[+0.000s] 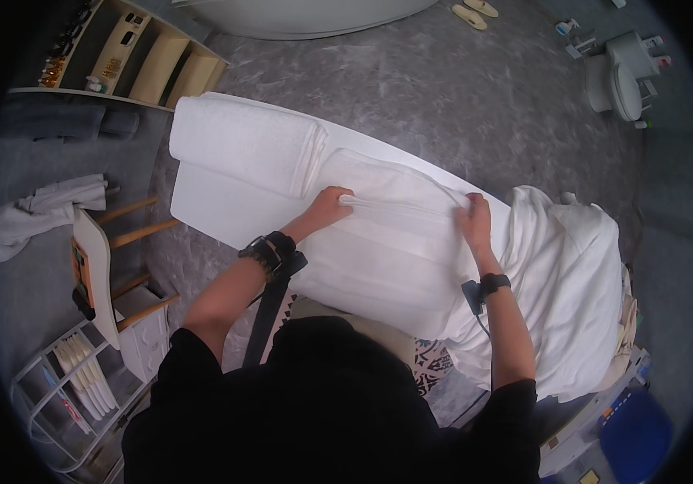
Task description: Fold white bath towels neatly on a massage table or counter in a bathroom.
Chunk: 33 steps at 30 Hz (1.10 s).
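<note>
White towel (383,258) lies across white table (209,202) before you, partly folded. Your left hand (328,211) pinches fold's left end; your right hand (475,223) grips its right end. Folded towel (241,145) sits to left, rumpled white cloth (564,282) heaped to right.

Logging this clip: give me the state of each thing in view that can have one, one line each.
Left hand: closed on the middle towel.
Right hand: closed on the middle towel's right side.
Middle towel: laid out wide, a fold across it.
Left-end towel: folded, lying on the table.
Right-side cloth: bunched, rumpled.
Slippers: unworn, side by side.
Toilet: open or closed, cannot tell.
</note>
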Available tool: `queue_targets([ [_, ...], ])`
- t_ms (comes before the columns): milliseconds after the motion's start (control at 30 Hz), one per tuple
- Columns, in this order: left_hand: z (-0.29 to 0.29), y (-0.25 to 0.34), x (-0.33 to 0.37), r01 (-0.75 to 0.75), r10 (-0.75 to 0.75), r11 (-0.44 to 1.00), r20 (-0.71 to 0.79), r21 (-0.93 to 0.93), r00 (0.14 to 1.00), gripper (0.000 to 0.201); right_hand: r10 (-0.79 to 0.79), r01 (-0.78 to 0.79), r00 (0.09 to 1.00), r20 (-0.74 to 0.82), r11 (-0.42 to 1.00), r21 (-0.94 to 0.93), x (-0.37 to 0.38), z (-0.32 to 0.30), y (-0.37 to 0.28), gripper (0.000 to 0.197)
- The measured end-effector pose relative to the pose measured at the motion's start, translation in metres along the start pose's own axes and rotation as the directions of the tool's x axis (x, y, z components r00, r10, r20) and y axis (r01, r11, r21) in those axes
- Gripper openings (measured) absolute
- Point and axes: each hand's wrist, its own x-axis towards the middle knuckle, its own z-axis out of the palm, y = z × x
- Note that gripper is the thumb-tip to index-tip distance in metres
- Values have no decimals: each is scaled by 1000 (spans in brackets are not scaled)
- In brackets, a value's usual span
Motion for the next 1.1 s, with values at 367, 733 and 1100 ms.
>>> queue_targets([
  [367, -9, 21, -45, -187, 178, 979, 107, 84, 978, 21, -417, 477, 846, 332, 871, -121, -56, 29, -65, 72],
  [733, -21, 23, -63, -81, 73, 987, -62, -136, 995, 28, -132, 413, 785, 605, 840, -353, -84, -43, 17, 30],
  [1100, -33, 31, -85, -291, 270, 952, -193, -92, 943, 13, -50, 5, 977, 206, 977, 215, -159, -104, -6, 21],
])
